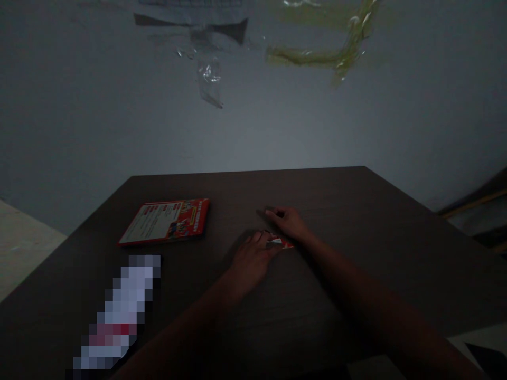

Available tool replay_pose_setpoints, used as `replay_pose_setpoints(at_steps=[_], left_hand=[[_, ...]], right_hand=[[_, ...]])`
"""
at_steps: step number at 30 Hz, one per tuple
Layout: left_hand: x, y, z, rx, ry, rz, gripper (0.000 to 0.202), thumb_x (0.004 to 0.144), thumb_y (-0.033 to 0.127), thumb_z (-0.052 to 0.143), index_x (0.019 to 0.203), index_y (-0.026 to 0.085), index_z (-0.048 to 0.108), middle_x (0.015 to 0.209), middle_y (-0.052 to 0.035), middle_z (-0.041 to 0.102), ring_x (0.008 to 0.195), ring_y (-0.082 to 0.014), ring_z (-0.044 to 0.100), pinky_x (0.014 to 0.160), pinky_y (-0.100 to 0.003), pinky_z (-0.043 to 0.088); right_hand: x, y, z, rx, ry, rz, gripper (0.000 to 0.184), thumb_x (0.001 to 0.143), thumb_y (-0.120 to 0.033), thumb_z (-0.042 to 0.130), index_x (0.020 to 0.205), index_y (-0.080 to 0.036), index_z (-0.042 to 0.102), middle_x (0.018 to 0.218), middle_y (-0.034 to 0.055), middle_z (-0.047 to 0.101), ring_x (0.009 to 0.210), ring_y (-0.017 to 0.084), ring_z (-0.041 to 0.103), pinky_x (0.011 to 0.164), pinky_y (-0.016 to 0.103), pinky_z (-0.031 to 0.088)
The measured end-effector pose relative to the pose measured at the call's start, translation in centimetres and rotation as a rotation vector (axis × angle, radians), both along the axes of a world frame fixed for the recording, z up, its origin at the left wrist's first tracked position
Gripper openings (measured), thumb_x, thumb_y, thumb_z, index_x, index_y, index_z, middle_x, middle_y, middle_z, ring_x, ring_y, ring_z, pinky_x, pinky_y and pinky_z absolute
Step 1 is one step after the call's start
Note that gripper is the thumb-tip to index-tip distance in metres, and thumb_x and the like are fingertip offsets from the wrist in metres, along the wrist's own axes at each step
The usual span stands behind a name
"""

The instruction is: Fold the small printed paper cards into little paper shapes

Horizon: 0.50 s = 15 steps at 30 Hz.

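Observation:
My left hand lies palm down on the dark table, its fingers stretched out at the edge of a small flat red and white piece, perhaps printed card. Part of that piece is hidden under the fingers and behind my right wrist. Just beyond it, my right hand rests low over the tabletop with fingers curled and thumb and fingertips together. Whatever sits in that pinch, if anything, is too dark and small to make out.
A red box or booklet with a white text panel lies left on the brown table. Nearer, a long pixelated pale object lies beside my left forearm. A wall with peeling tape rises behind the table.

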<state>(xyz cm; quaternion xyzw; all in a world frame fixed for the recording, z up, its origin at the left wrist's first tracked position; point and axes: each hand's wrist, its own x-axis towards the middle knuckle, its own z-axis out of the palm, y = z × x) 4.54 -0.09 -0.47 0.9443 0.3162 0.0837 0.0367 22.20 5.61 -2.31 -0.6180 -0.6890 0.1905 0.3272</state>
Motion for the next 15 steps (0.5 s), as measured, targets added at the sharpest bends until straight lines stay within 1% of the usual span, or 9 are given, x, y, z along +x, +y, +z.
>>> replay_pose_setpoints(at_steps=[2, 5, 7, 9, 11, 13, 15], left_hand=[[-0.2, 0.2, 0.2, -0.029, -0.036, -0.015, 0.043, 0.085, 0.012, 0.044, 0.124, 0.029, 0.050, 0.119, -0.0046, 0.050, 0.107, -0.0202, 0.044, 0.093, -0.035, 0.039], [-0.4, 0.5, 0.4, -0.055, -0.098, -0.022, 0.038, 0.086, 0.016, 0.046, 0.123, 0.025, 0.051, 0.115, -0.0050, 0.053, 0.108, -0.0197, 0.045, 0.093, -0.035, 0.040], [-0.5, 0.8, 0.3, -0.067, -0.126, -0.024, 0.036, 0.087, 0.019, 0.047, 0.121, 0.024, 0.052, 0.114, -0.0049, 0.055, 0.108, -0.0197, 0.046, 0.092, -0.035, 0.041], [-0.5, 1.0, 0.1, -0.073, -0.147, -0.032, 0.034, 0.087, 0.018, 0.046, 0.120, 0.024, 0.052, 0.112, -0.0041, 0.057, 0.107, -0.0187, 0.048, 0.092, -0.035, 0.042], [-0.6, 1.3, -0.1, -0.073, -0.165, -0.040, 0.033, 0.088, 0.017, 0.046, 0.119, 0.024, 0.053, 0.111, -0.0035, 0.058, 0.107, -0.0176, 0.049, 0.092, -0.034, 0.042], [-0.7, 1.4, -0.2, -0.065, -0.173, -0.046, 0.031, 0.087, 0.017, 0.047, 0.117, 0.022, 0.054, 0.112, -0.0035, 0.058, 0.107, -0.0172, 0.049, 0.093, -0.033, 0.042], [-0.8, 1.5, -0.4, -0.052, -0.167, -0.046, 0.029, 0.087, 0.019, 0.048, 0.115, 0.020, 0.056, 0.113, -0.0041, 0.059, 0.107, -0.0175, 0.050, 0.093, -0.032, 0.043]], right_hand=[[1.0, -0.9, 0.3, -0.021, 0.010, 0.059, 0.038, 0.084, -0.046, 0.046, 0.073, -0.015, 0.064, 0.067, 0.0019, 0.063, 0.062, 0.013, 0.055, 0.056, 0.022, 0.038], [2.3, -2.8, 1.0, -0.063, 0.014, 0.157, 0.028, 0.083, -0.039, 0.051, 0.074, -0.016, 0.065, 0.066, -0.0003, 0.063, 0.062, 0.012, 0.055, 0.058, 0.022, 0.040], [3.1, -4.1, 1.5, -0.091, 0.036, 0.260, 0.023, 0.082, -0.035, 0.054, 0.078, -0.016, 0.066, 0.073, 0.0007, 0.064, 0.067, 0.013, 0.057, 0.063, 0.023, 0.042], [3.9, -5.3, 1.9, -0.121, 0.056, 0.353, 0.021, 0.082, -0.034, 0.056, 0.084, -0.017, 0.067, 0.080, 0.0023, 0.065, 0.074, 0.014, 0.059, 0.069, 0.025, 0.044], [4.4, -6.3, 2.2, -0.138, 0.034, 0.426, 0.020, 0.076, -0.033, 0.064, 0.090, -0.018, 0.067, 0.087, 0.0031, 0.066, 0.082, 0.016, 0.060, 0.075, 0.028, 0.045], [4.4, -7.1, 2.3, -0.084, -0.040, 0.418, 0.024, 0.073, -0.031, 0.069, 0.094, -0.019, 0.068, 0.089, 0.0042, 0.065, 0.084, 0.017, 0.060, 0.077, 0.028, 0.044], [4.1, -7.7, 2.2, -0.037, -0.142, 0.394, 0.022, 0.077, -0.029, 0.065, 0.096, -0.021, 0.068, 0.089, 0.0044, 0.064, 0.082, 0.017, 0.059, 0.075, 0.028, 0.044]])
